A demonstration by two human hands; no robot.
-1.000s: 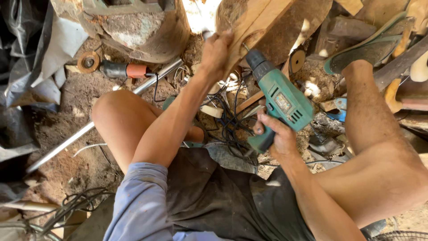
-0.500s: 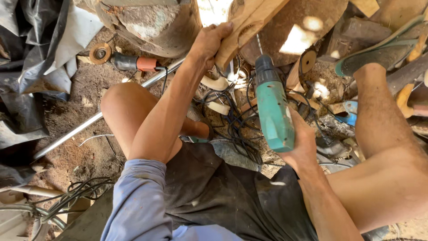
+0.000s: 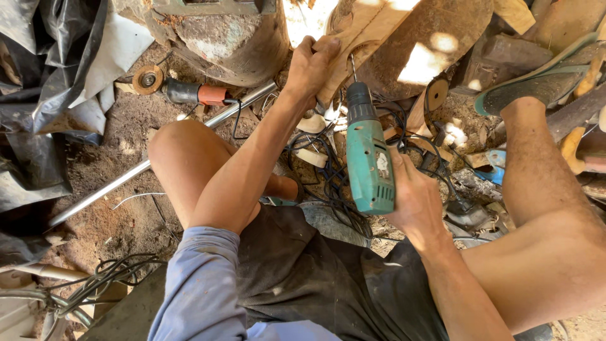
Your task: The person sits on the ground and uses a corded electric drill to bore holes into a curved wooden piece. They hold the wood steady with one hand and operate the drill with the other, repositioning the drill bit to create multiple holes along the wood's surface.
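Dirt floor (image 3: 95, 221) below; left hand (image 3: 312, 63) squeezes the wood (image 3: 360, 25), right hand (image 3: 413, 196) wraps around the green drill (image 3: 369, 164) just under it.

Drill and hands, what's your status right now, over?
Left hand in a grip on the wooden piece. Right hand holds the green drill, bit against the wood. Tangled cables underneath, over.

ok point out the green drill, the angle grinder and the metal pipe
green drill (image 3: 369, 167), head view, on its body
angle grinder (image 3: 189, 93), head view, on its dark housing
metal pipe (image 3: 113, 185), head view, mid-length
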